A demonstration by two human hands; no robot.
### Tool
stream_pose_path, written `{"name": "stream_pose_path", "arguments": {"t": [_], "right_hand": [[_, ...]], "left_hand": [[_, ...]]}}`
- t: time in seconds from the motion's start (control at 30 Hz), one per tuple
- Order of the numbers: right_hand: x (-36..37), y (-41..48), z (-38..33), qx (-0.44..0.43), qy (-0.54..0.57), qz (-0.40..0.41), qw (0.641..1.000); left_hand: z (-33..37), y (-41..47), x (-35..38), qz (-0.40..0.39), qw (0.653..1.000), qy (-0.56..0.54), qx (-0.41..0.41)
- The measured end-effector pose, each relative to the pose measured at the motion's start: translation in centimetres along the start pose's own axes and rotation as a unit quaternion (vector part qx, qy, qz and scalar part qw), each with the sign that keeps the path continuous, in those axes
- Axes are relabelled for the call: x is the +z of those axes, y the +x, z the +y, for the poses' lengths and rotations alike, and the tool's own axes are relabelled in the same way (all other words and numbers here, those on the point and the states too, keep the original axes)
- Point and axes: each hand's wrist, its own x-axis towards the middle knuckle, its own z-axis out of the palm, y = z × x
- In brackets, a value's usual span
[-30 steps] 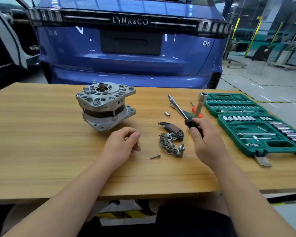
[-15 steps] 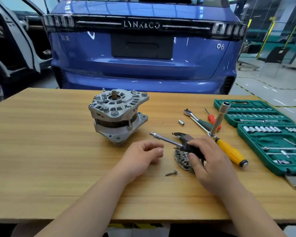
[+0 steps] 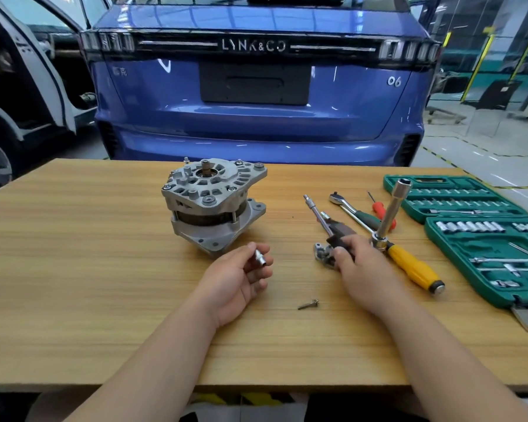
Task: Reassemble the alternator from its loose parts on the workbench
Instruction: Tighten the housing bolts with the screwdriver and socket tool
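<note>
- Head view: your left hand [image 3: 238,280] is pinching a small socket [image 3: 260,258]; your right hand [image 3: 358,263] is gripping an extension driver [image 3: 319,215].
- Alternator [image 3: 214,205] housing is sitting bolted; rectifier plate [image 3: 323,254] and screw [image 3: 309,304] are waiting loose on the desk [image 3: 73,269].

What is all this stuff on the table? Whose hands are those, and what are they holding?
A camera on a person's head took this picture, so you see that person's own hands. The grey metal lump on the table is an alternator, a car part that makes electricity. The left hand holds a small silver socket. The right hand grips a thin driver, above a loose alternator part. Nearby lie a screw, a yellow-handled tool, a ratchet and a green toolbox. Behind the table stands a blue car.
</note>
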Motion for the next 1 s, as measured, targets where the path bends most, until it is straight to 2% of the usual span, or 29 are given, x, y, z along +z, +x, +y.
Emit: {"name": "stream_pose_path", "arguments": {"t": [0.1, 0.17, 0.2, 0.27, 0.3, 0.33, 0.5, 0.6, 0.63, 0.67, 0.73, 0.8, 0.93, 1.0], "right_hand": [[-1.2, 0.1, 1.0, -0.067, -0.008, -0.025, 0.997], [-0.9, -0.6, 0.9, -0.117, -0.011, -0.055, 0.992], [-0.6, -0.9, 0.9, -0.134, -0.015, -0.066, 0.989], [-0.2, -0.8, 0.8, -0.147, -0.001, -0.061, 0.987], [-0.3, -0.7, 1.0, -0.141, 0.016, -0.054, 0.988], [-0.5, -0.6, 1.2, -0.129, 0.029, -0.052, 0.99], [-1.3, -0.3, 2.6, -0.066, 0.06, -0.055, 0.994], [-2.2, -0.4, 3.8, -0.026, 0.128, -0.026, 0.991], [-2.5, -0.5, 4.3, -0.011, 0.163, -0.011, 0.987], [-2.6, -0.5, 4.5, 0.001, 0.188, 0.001, 0.982], [-2.3, -0.2, 4.6, 0.023, 0.192, 0.029, 0.981], [-1.9, 0.0, 4.3, 0.043, 0.184, 0.079, 0.979], [-1.8, 0.1, 4.2, 0.059, 0.207, 0.105, 0.971], [-1.7, 0.0, 4.1, 0.059, 0.196, 0.093, 0.974]], "left_hand": [[0.2, 0.8, 1.1, 0.002, 0.999, -0.001, -0.036], [0.2, 1.7, 2.4, 0.018, 0.996, 0.09, -0.02], [0.2, 2.2, 3.0, 0.026, 0.986, 0.167, 0.007], [0.4, 3.2, 4.0, 0.042, 0.94, 0.33, 0.071], [0.6, 3.8, 4.2, 0.05, 0.918, 0.382, 0.097], [0.6, 4.4, 4.4, 0.057, 0.91, 0.395, 0.111], [-1.4, 5.8, 6.7, 0.092, 0.953, 0.278, 0.079], [0.7, 6.2, 6.7, 0.182, 0.964, 0.162, 0.107], [1.4, 6.4, 6.3, 0.194, 0.953, 0.183, 0.143], [1.8, 6.6, 6.2, 0.183, 0.93, 0.264, 0.179], [1.1, 6.6, 7.4, 0.112, 0.846, 0.482, 0.2], [-0.6, 7.2, 9.3, 0.054, 0.774, 0.605, 0.176], [-1.2, 9.9, 10.6, 0.061, 0.693, 0.703, 0.144], [-1.0, 10.9, 10.7, 0.054, 0.685, 0.714, 0.134]]}}
